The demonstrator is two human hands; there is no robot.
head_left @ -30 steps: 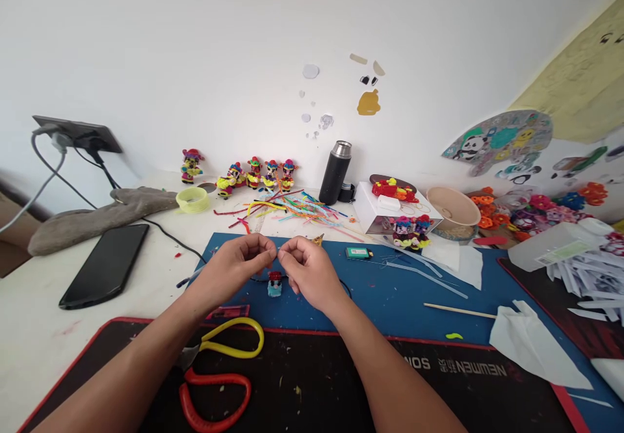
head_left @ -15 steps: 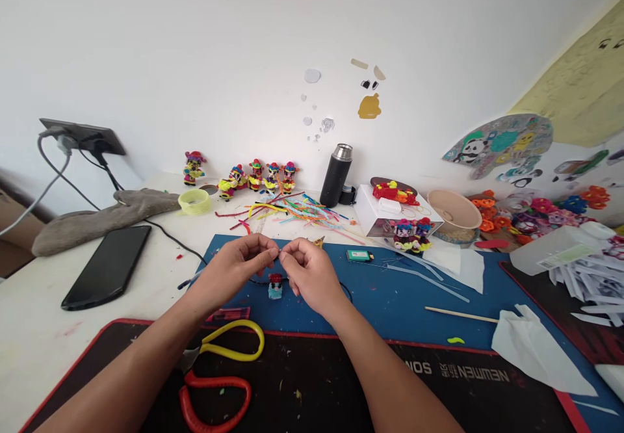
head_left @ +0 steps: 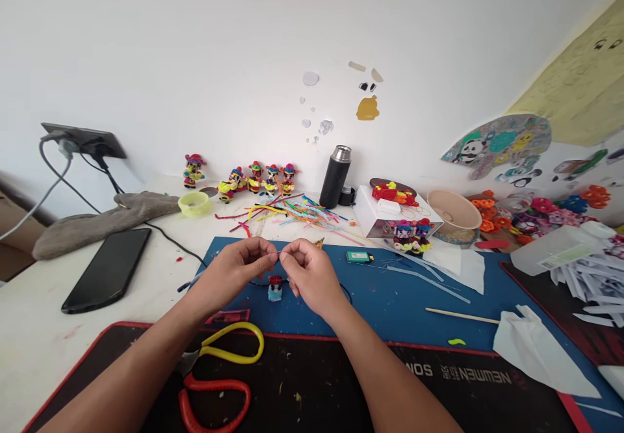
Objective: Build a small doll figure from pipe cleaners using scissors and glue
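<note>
Fingertips of my left hand (head_left: 242, 265) and my right hand (head_left: 312, 270) meet over the blue mat (head_left: 380, 296), both closed in a pinch. Between them shows a thin purplish-blue strand (head_left: 279, 254), too small to make out fully. Just below the fingers sits a small fuzzy figure part (head_left: 275, 290) with a red top and a light-blue lower half. A dark cable (head_left: 258, 283) runs behind it. Under my left forearm lie scissors (head_left: 233, 343) with one yellow and one red handle, their blades mostly hidden.
Pipe cleaners (head_left: 302, 212) are heaped at the back, near several finished fuzzy figures (head_left: 256, 178). A black flask (head_left: 336, 176) stands by a white box (head_left: 397, 212). At left lies a phone (head_left: 107, 269); at right, a wooden stick (head_left: 461, 316) and white tissue (head_left: 536, 348).
A little more of the purplish strand shows between the fingertips, which are slightly farther apart. Otherwise the hands keep their place, and the view has shifted a touch.
</note>
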